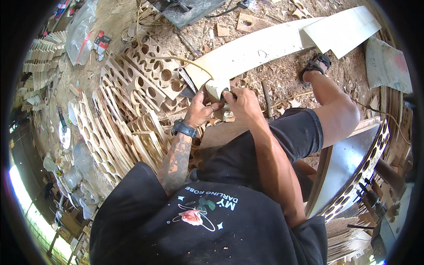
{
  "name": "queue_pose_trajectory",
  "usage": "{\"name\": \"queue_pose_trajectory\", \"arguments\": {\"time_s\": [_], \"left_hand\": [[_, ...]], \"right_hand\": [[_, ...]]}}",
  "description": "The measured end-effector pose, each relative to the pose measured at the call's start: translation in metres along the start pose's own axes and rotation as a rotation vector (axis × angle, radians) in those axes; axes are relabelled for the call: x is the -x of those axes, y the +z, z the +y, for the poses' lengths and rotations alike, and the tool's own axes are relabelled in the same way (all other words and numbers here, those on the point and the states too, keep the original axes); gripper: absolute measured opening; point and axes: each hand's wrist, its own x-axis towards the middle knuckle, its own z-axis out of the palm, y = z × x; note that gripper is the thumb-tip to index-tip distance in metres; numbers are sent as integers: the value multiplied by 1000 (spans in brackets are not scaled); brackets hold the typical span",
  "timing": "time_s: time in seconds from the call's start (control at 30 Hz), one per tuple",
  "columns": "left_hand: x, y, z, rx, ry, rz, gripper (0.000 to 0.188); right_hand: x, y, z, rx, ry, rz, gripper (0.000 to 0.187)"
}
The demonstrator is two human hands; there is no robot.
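In the middle of the view, both hands are closed on a pale, white-sided tool-like object [215, 88] with a dark part on its right side; its exact kind is unclear. My left hand [199, 111], below a black wristwatch, grips it from the left. My right hand [245, 104] has its fingers bent round the dark part. A yellow cord [185, 59] runs from the object up to the left. Just beyond lies a long curved pale board [260, 44]. A slotted metal piece [187, 81] rests beside the board's near end.
Stacked boards with round cut-outs [106, 132] stand at the left, with perforated offcuts [152, 73] above them. A wooden handle [266, 98] is right of my hands. Wood chips [282, 73] cover the ground. A large curved panel [353, 163] stands at the right. A grey metal plate [190, 11] lies far off.
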Motion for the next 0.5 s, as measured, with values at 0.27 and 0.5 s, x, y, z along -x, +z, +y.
{"name": "queue_pose_trajectory", "arguments": {"time_s": [0.27,0.5], "left_hand": [[-22,-13,-2,-638,-29,-90,81],[-127,-75,-92,-769,-414,796,83]], "right_hand": [[-3,21,-2,439,120,-91,42],[24,-21,-26,-195,-108,375,19]]}}
